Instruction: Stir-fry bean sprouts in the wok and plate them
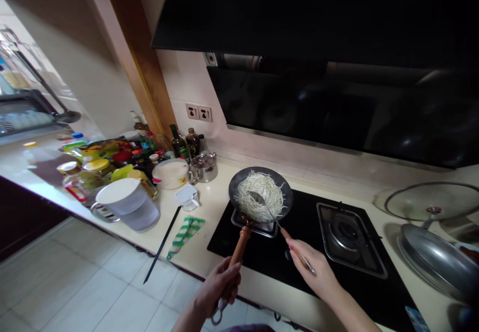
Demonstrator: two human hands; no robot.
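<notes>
One dark wok (pixel 235 186) sits on the left burner (pixel 245 224) of the black gas hob (pixel 269 259); our left hand (pixel 219 287) clenches its wooden handle (pixel 239 245), and our right hand (pixel 310 267) grasps a long metal spoon (pixel 279 224) whose bowl lies on the pale noodles (pixel 267 194) heaped in the middle of the wok.

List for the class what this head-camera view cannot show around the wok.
Head view:
- Burner beneath the wok: hidden by the wok itself.
- Exact food in the white strands: too small to tell.
- Labels on the dark glass bottles: too small and dim.
- Glass lid: cut off by the right edge.
- Part of the wooden handle: hidden by the left hand.
</notes>
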